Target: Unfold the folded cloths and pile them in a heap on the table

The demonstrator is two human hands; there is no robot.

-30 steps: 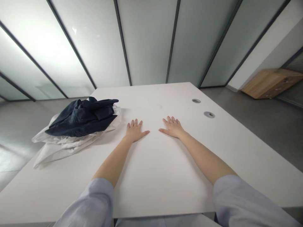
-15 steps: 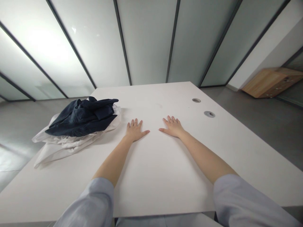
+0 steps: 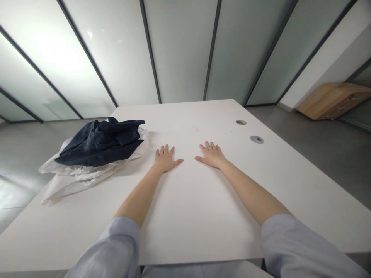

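My left hand [image 3: 165,160] lies palm down on the white table [image 3: 197,216], fingers spread, holding nothing. Across a short gap to its right, my right hand [image 3: 212,155] rests flat in the same way, with its fingers apart and nothing in them. The two thumbs point toward each other without touching. To the left of my left hand is a crumpled dark blue cloth [image 3: 101,143], piled on top of a crumpled white cloth [image 3: 69,187]. Neither hand touches the cloths.
Two round grommets, a far one [image 3: 240,122] and a nearer one [image 3: 256,139], are set in the table's right part. Frosted glass panels [image 3: 182,50] stand behind the table. A wooden cabinet [image 3: 330,101] is on the floor at the far right.
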